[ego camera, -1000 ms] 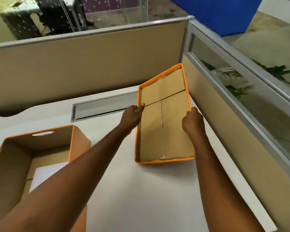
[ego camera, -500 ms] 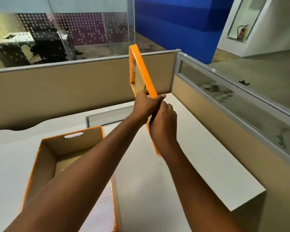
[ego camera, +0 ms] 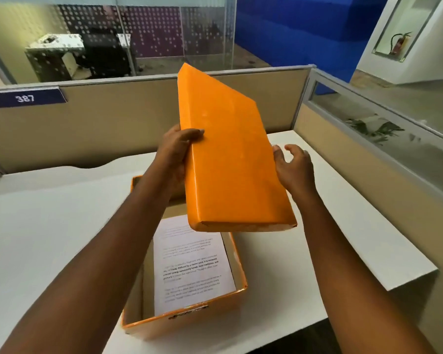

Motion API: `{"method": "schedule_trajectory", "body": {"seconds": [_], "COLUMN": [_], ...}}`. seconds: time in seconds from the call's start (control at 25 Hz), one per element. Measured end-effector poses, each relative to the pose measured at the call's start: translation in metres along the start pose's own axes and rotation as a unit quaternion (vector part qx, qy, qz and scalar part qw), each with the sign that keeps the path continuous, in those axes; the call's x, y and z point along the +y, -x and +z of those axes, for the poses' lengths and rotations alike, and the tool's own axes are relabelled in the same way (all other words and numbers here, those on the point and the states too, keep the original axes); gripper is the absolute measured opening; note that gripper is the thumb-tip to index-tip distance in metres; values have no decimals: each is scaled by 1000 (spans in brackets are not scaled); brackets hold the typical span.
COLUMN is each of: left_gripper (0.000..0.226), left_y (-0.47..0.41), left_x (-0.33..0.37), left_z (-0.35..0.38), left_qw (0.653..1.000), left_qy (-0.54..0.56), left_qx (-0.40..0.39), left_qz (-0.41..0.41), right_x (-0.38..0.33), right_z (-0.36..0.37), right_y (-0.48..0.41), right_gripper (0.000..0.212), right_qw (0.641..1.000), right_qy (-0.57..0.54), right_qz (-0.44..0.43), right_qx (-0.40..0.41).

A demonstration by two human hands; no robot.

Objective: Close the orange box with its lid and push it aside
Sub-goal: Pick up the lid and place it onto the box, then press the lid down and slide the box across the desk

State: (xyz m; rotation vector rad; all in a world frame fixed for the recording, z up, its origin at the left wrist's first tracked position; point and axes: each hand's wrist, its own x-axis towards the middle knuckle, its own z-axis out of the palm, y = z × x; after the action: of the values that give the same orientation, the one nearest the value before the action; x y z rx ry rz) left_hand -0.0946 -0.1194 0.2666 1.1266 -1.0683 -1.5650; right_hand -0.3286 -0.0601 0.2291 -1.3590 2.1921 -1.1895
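The orange lid (ego camera: 230, 159) hangs tilted in the air, orange top facing me, above the far half of the open orange box (ego camera: 184, 320). My left hand (ego camera: 175, 152) grips the lid's left edge, thumb on top. At the lid's right edge is my right hand (ego camera: 293, 166), fingers spread; whether it touches the lid I cannot tell. The box stands on the white desk (ego camera: 49, 238) with a printed sheet of paper (ego camera: 192, 267) lying inside it. My left forearm hides the box's left wall.
Beige partition walls (ego camera: 118, 118) close the desk at the back and right, the right one topped with glass. A blue tag reading 387 (ego camera: 24, 98) hangs on the back partition. The desk's front right corner (ego camera: 425, 274) lies right of the box.
The lid was flipped from cardboard inside facing me, through edge-on, to orange top facing me, and carried left over the box. My right hand's grip has loosened.
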Motion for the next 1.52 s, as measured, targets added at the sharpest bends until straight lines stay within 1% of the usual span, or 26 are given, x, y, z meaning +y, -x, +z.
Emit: {"method": "schedule_trajectory", "body": {"seconds": [0.04,0.08,0.12,0.16,0.2,0.24,0.32,0.36,0.44,0.48,0.52,0.64,0.76,1.0,1.16,1.28,1.52], "left_gripper": [47,47,47,48,48,48,47,45,44,47,52,69,75,73,73,68,58], "left_y": [3,6,9,10,11,13,17,19,30,36,42,51,62,74,74,73,67], "left_x": [-3,-7,-11,-16,-19,-22,-31,-36,-54,-60,-71,-97,-112,-128,-140,-147,-155], "left_z": [-12,-21,-31,-39,-46,-53,-61,-63,-72,-81,-88,-106,-119,-145,-157,-160,-161], "left_qw": [999,998,996,995,995,996,993,983,957,947,940,924,924,939,959,970,974], "left_qy": [21,49,77,89,86,66,-43,-106,-181,-211,-238,-289,-278,-249,-207,-187,-190], "left_qx": [2,9,25,38,40,51,110,150,228,241,245,236,236,210,155,117,113], "left_qz": [-24,-43,-45,-39,-36,-32,-4,11,16,16,-1,-79,-118,-111,-116,-103,-57], "right_x": [6,11,13,14,15,16,15,15,18,17,18,25,29,25,21,25,32], "right_z": [4,7,10,13,18,25,34,38,51,58,65,81,93,108,108,105,110], "right_y": [-4,-7,-10,-11,-9,-6,3,5,14,22,27,40,60,93,106,113,131], "right_gripper": [65,72,75,75,72,67,59,57,55,55,55,55,53,52,50,49,40], "right_qw": [998,990,975,960,953,954,963,963,956,953,950,948,949,966,975,979,985], "right_qy": [5,-11,-40,-72,-93,-100,-90,-81,-59,-54,-47,-27,-28,-3,12,21,9], "right_qz": [46,86,113,124,119,104,84,81,76,74,70,77,77,68,72,80,80], "right_qx": [-46,-113,-187,-241,-263,-264,-242,-245,-278,-290,-299,-308,-303,-249,-212,-186,-152]}}
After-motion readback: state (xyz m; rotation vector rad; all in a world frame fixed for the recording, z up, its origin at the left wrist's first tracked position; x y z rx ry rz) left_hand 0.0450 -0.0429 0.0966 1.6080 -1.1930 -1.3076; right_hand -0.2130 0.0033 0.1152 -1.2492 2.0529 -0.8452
